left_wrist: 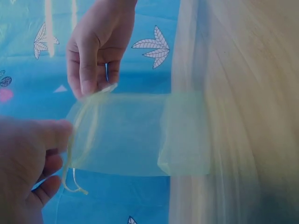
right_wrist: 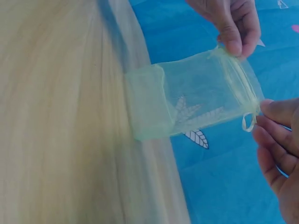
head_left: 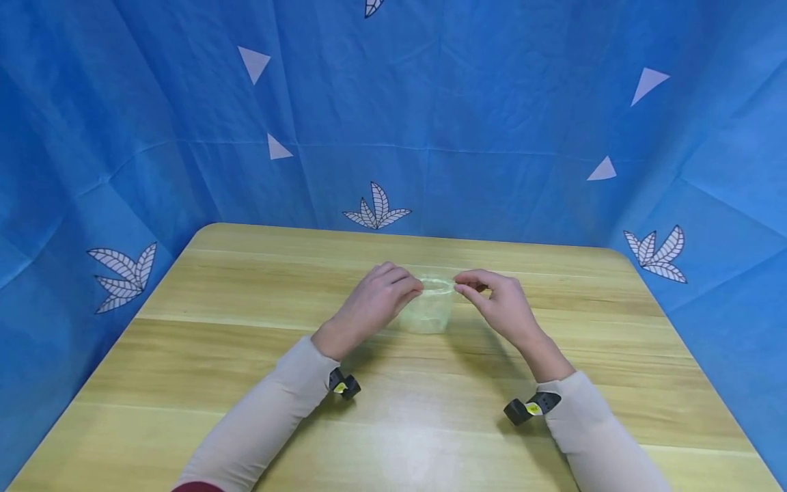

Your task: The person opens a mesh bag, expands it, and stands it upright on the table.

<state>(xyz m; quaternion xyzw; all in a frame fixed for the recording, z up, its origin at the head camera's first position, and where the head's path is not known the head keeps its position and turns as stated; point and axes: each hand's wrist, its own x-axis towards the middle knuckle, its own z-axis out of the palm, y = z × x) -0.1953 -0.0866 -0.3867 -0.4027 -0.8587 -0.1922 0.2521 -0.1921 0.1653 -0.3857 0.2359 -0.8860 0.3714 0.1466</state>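
Note:
A sheer pale-green drawstring bag (head_left: 427, 311) stretches between both hands over the table. My left hand (head_left: 386, 290) pinches one top corner of it between thumb and fingers. At the opposite corner, my right hand (head_left: 494, 301) pinches the rim. The bag's mouth faces up, and its drawstring (right_wrist: 249, 122) hangs in a small loop beside the right fingertips. In the left wrist view, another loose cord end (left_wrist: 77, 186) dangles below the left fingers. Toward its bottom the mesh looks denser, with a crease across it.
The light wooden table (head_left: 393, 437) has rounded far corners. Behind it and at both sides hangs a blue cloth (head_left: 430, 102) printed with white leaves and triangles. Each wrist wears a black strap with a small camera, one on the left (head_left: 346, 386) and one on the right (head_left: 522, 410).

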